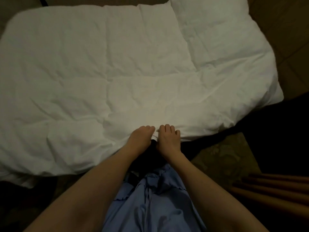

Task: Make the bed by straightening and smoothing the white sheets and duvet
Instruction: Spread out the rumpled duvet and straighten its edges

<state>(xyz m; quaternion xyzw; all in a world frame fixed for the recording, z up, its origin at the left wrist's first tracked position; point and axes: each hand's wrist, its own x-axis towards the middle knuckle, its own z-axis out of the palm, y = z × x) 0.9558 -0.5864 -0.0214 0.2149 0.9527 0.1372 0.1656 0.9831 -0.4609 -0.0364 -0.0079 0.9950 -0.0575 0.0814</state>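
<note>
Duvet, white and creased all over, lies spread across the bed and fills most of the view, its near edge hanging in front of the person. Both hands meet at that near edge, close together. The left hand has its fingers curled down over the hem, gripping the fabric. Just beside it, the right hand does the same, fingers bent over the edge with a small fold of cloth bunched between the two hands. A pillow in the same white sits at the far right corner, partly under the cover. The person wears a blue garment. Patterned carpet shows at the right, with some brown wooden rails near the lower right corner.
</note>
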